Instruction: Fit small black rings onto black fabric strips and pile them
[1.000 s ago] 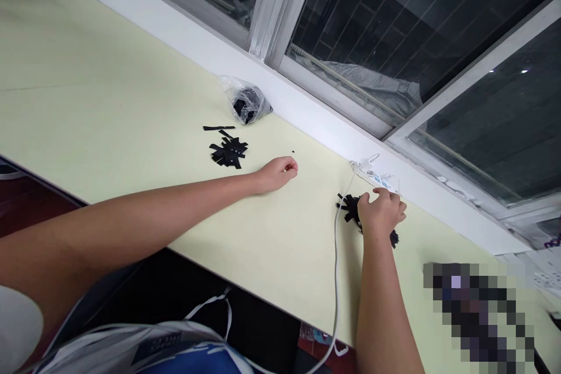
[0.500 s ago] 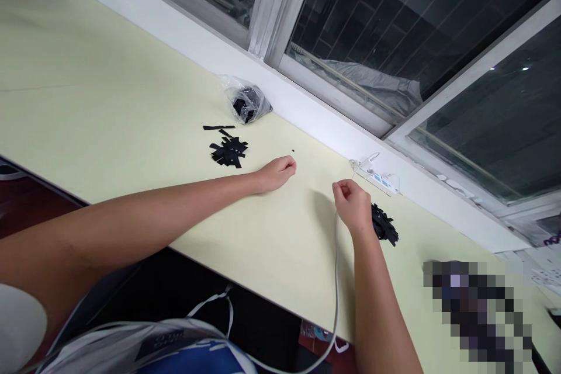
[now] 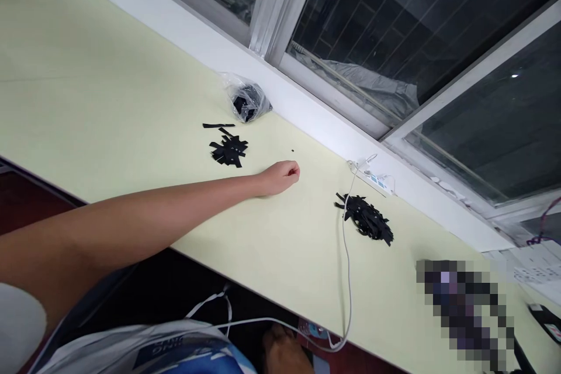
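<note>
My left hand (image 3: 280, 177) rests on the pale yellow table (image 3: 109, 105) with its fingers curled shut; what they pinch, if anything, is too small to make out. To its left lies a pile of black strips (image 3: 228, 151), and a tiny black speck (image 3: 293, 151) sits just beyond the knuckles. A second pile of black strips (image 3: 367, 219) lies to the right, with no hand on it. My right hand (image 3: 283, 352) is low, under the table's front edge, and its fingers are hidden.
A clear plastic bag of black pieces (image 3: 248, 100) lies by the white window sill (image 3: 307, 111). A white power strip (image 3: 373, 178) sits at the sill, its white cable (image 3: 348, 269) running across the table and over the front edge. A blurred patch (image 3: 464, 310) covers the right.
My right hand left the right-hand pile, drew back off the table and dropped below its edge. The pile now lies uncovered. My left hand has stayed in place.
</note>
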